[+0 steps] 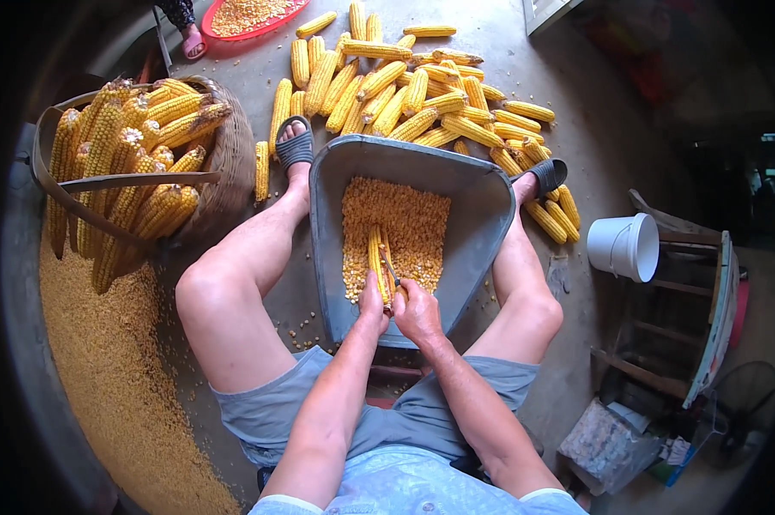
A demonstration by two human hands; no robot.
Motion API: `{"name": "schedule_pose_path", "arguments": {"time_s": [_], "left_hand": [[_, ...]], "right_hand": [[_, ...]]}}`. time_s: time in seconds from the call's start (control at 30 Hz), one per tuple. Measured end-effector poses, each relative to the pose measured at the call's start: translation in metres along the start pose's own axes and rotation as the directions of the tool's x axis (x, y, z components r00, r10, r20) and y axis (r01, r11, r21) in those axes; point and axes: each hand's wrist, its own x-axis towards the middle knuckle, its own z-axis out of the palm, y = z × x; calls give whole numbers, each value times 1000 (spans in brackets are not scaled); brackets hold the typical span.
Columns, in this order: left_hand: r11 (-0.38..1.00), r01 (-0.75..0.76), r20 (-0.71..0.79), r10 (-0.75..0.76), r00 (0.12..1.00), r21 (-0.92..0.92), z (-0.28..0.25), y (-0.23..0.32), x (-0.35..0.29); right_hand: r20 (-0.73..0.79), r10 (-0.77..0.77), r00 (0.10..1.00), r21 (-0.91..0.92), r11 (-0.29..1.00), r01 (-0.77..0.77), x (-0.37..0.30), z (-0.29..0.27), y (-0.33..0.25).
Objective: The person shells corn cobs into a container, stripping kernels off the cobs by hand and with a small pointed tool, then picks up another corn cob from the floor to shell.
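Note:
My left hand (pixel 371 302) is closed around the lower end of a yellow corn cob (pixel 375 250), which points away from me. In my right hand (pixel 417 312) is a slim metal tool (pixel 387 262), its shaft lying along the cob's right side. A strip on that side looks bare of kernels. Both hands are close together over the near part of a grey metal scoop-shaped tub (pixel 476 225) between my legs. Loose corn kernels (pixel 396 202) cover much of the tub's bottom. The tool's handle is mostly hidden in my fingers.
Whole corn cobs (pixel 387 107) lie heaped beyond the tub. A wicker basket (pixel 233 154) at left is full of cobs, beside spread kernels (pixel 113 343). At right are a white bucket (pixel 619 246) and a wooden frame (pixel 662 330). A red tray (pixel 267 33) and another person's foot (pixel 193 43) are far left.

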Motion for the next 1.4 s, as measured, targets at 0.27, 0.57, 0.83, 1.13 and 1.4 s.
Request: {"name": "schedule_pose_path", "arguments": {"time_s": [0.27,0.57,0.83,1.13,1.4], "left_hand": [[923,111,-137,-65,989,368,16,3,-13],[990,106,1,-106,994,98,5,9,-7],[982,123,18,-127,992,146,11,17,-17],[994,81,43,-84,995,69,-8,12,-11],[991,70,123,-84,989,110,-3,32,-33]], "right_hand": [[-27,151,988,-89,984,-152,20,19,-13],[82,177,981,-93,981,-169,46,10,-12],[91,248,964,-154,960,-233,82,32,-9],[89,102,991,-4,995,-102,81,12,25],[-159,55,986,-55,996,-64,51,20,57]]}}
